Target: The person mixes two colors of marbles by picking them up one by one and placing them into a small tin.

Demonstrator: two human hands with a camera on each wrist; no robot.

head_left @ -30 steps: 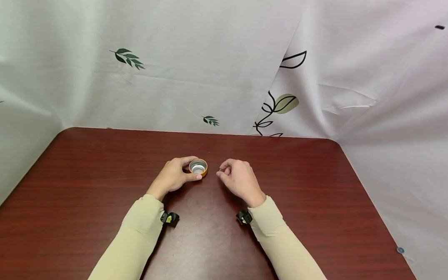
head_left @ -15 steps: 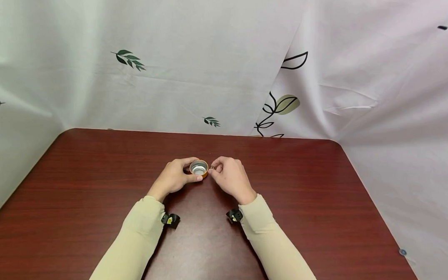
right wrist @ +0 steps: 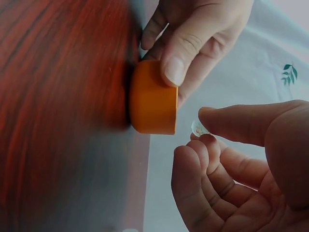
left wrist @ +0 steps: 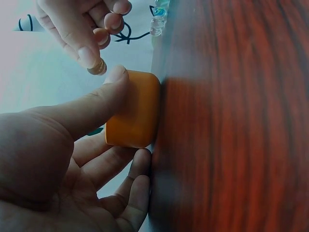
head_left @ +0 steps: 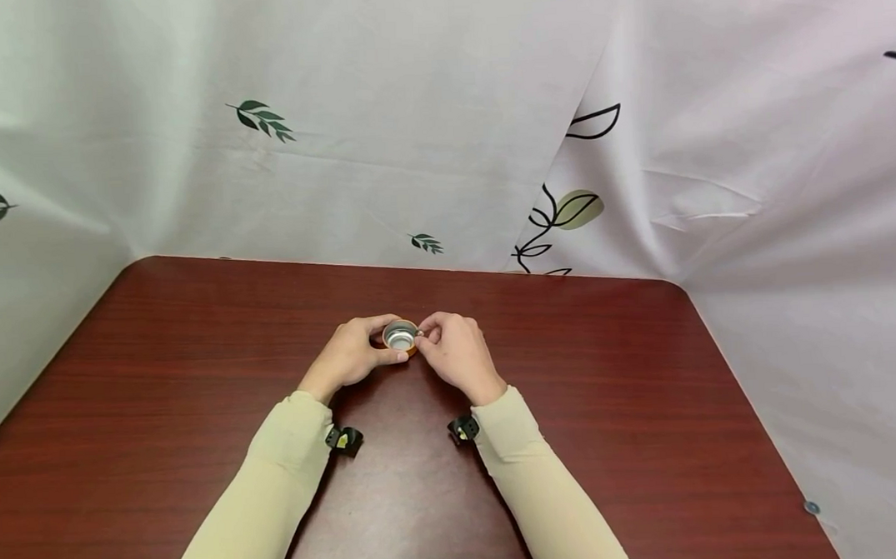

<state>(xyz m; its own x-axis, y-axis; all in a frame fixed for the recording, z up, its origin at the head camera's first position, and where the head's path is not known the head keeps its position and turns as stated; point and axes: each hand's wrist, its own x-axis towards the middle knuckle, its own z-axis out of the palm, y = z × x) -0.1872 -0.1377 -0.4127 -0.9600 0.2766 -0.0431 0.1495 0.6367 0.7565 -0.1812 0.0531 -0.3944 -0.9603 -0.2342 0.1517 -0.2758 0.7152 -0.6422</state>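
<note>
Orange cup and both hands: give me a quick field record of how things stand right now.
cup: small orange cup, silvery inside, open side up, on the wooden table
left hand: left hand grips the cup's wall between thumb and fingers
right hand: right hand pinches a small clear bead just above the cup's rim
bead: not yet in the cup
backdrop: leaf-print cloth

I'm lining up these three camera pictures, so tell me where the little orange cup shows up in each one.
Head: orange cup at table centre, between both hands.
Left wrist: centre-left, against the table edge-on, under the left thumb.
Right wrist: centre, under the left hand's thumb.
Shared landmark: the red-brown table.
</note>
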